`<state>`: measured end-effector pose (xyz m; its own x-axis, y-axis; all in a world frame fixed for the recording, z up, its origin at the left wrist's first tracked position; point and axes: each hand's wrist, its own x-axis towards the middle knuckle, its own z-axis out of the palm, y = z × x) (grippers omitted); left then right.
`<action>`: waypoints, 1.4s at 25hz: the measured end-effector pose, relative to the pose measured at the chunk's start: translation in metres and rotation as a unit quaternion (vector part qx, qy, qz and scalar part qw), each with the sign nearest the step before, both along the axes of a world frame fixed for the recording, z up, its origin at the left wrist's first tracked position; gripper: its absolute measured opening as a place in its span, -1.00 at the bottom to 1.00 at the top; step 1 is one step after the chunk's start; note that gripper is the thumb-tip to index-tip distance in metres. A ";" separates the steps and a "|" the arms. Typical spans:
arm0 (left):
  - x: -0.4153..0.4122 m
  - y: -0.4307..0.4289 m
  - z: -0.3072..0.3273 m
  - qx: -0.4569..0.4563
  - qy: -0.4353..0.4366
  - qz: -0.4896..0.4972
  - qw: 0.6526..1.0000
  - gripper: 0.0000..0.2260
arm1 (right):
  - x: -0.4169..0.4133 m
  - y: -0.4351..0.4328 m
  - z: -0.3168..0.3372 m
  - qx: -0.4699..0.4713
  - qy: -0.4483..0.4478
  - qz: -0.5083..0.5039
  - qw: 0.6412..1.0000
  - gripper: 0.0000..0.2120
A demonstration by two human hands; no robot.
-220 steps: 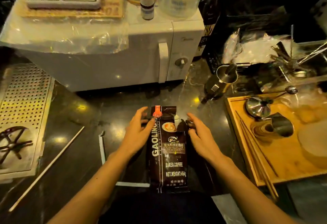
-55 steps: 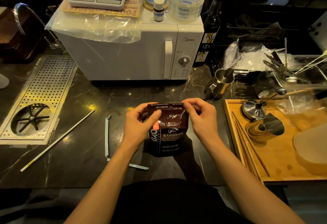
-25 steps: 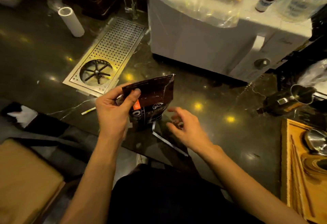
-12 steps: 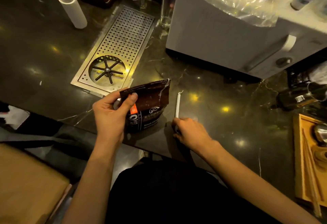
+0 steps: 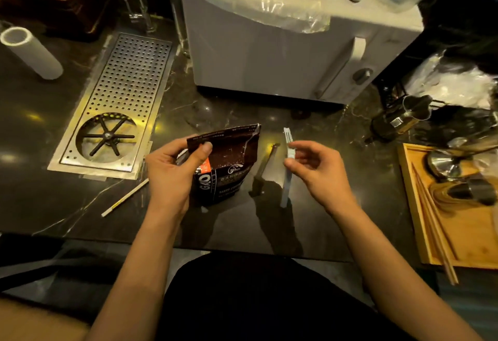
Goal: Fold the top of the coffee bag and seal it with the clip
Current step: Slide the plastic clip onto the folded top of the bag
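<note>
The dark coffee bag [image 5: 229,168] stands on the black counter, its top folded down toward me. My left hand [image 5: 172,176] grips the folded top at its left side, thumb pressed on the front. My right hand [image 5: 315,168] holds the long white clip [image 5: 287,170] between thumb and fingertips, lifted upright just right of the bag. The clip's lower end is near the counter and its dark shadow falls beside the bag.
A white microwave [image 5: 269,52] stands behind the bag. A perforated steel drain tray [image 5: 118,103] lies at the left, with a white roll [image 5: 29,54] beyond it. A thin white stick [image 5: 124,197] lies near my left wrist. A wooden tray [image 5: 458,227] with metal tools is at the right.
My right hand has picked the clip up from the counter and raised it beside the bag. My left hand keeps its hold on the folded top.
</note>
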<state>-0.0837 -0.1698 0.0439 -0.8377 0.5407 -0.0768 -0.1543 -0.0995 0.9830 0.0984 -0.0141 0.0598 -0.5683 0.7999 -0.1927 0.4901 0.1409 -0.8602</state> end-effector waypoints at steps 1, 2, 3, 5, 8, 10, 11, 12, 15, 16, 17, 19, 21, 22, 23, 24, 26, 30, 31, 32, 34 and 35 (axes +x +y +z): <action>0.008 0.008 0.000 0.008 -0.002 -0.008 1.000 -0.86 | 0.012 0.011 0.004 -0.025 0.041 -0.034 0.998 -0.70; 0.017 0.018 0.001 0.015 -0.004 -0.017 1.000 -0.87 | 0.025 0.023 0.009 -0.058 0.088 -0.068 0.992 -0.72; 0.027 0.029 0.002 0.021 -0.008 -0.026 0.999 -0.87 | 0.038 0.035 0.013 -0.109 0.149 -0.102 0.977 -0.74; 0.045 0.051 -0.001 0.023 -0.023 -0.035 0.999 -0.81 | 0.060 0.057 0.018 -0.251 0.287 -0.161 0.910 -0.77; 0.074 0.082 -0.005 0.008 -0.039 -0.046 0.998 -0.80 | 0.079 0.075 0.012 -0.382 0.364 -0.188 0.828 -0.77; 0.088 0.098 -0.007 0.002 -0.042 -0.074 0.996 -0.82 | 0.081 0.076 0.003 -0.409 0.352 -0.177 0.823 -0.78; 0.093 0.105 -0.007 -0.004 -0.037 -0.089 0.995 -0.82 | 0.081 0.077 -0.002 -0.418 0.349 -0.175 0.820 -0.79; 0.098 0.113 -0.006 -0.010 -0.029 -0.101 0.994 -0.83 | 0.082 0.079 -0.004 -0.427 0.353 -0.172 0.814 -0.79; 0.107 0.127 -0.004 -0.014 -0.014 -0.117 0.993 -0.82 | 0.087 0.089 -0.005 -0.439 0.361 -0.166 0.806 -0.77; 0.108 0.129 -0.004 -0.013 -0.014 -0.118 0.993 -0.80 | 0.090 0.091 -0.005 -0.435 0.353 -0.164 0.812 -0.77; 0.108 0.131 -0.004 -0.013 -0.013 -0.119 0.993 -0.79 | 0.092 0.093 -0.005 -0.428 0.343 -0.161 0.821 -0.77; 0.108 0.132 -0.004 -0.015 -0.011 -0.117 0.993 -0.78 | 0.092 0.092 -0.006 -0.412 0.326 -0.158 0.836 -0.79; 0.108 0.131 -0.005 -0.016 -0.018 -0.111 0.994 -0.78 | 0.088 0.087 -0.007 -0.393 0.310 -0.158 0.851 -0.81; 0.108 0.129 -0.007 -0.021 -0.023 -0.110 0.993 -0.79 | 0.085 0.085 -0.008 -0.384 0.299 -0.159 0.859 -0.82; 0.106 0.127 -0.009 -0.027 -0.028 -0.111 0.993 -0.81 | 0.083 0.082 -0.009 -0.378 0.292 -0.162 0.864 -0.82; 0.104 0.125 -0.012 -0.032 -0.031 -0.114 0.993 -0.84 | 0.081 0.080 -0.010 -0.374 0.289 -0.162 0.866 -0.82; 0.102 0.122 -0.014 -0.036 -0.040 -0.113 0.992 -0.88 | 0.078 0.077 -0.011 -0.366 0.290 -0.158 0.870 -0.82; 0.104 0.124 -0.012 -0.031 -0.062 -0.105 0.992 -0.86 | 0.071 0.075 -0.010 -0.333 0.295 -0.159 0.881 -0.83; 0.105 0.124 -0.013 -0.029 -0.062 -0.107 0.992 -0.87 | 0.069 0.074 -0.011 -0.329 0.299 -0.159 0.882 -0.83; 0.104 0.124 -0.015 -0.027 -0.062 -0.110 0.992 -0.88 | 0.067 0.073 -0.012 -0.328 0.304 -0.159 0.880 -0.83; 0.104 0.124 -0.016 -0.022 -0.061 -0.106 0.992 -0.89 | 0.064 0.071 -0.014 -0.335 0.312 -0.162 0.874 -0.84; 0.105 0.124 -0.016 -0.018 -0.061 -0.103 0.993 -0.89 | 0.062 0.070 -0.016 -0.337 0.315 -0.164 0.872 -0.82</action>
<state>0.0212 -0.0457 0.0276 -0.6928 0.6945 -0.1939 -0.2868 -0.0187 0.9578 0.1609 0.0558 0.0442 -0.4927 0.7652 -0.4144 -0.1908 -0.5596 -0.8065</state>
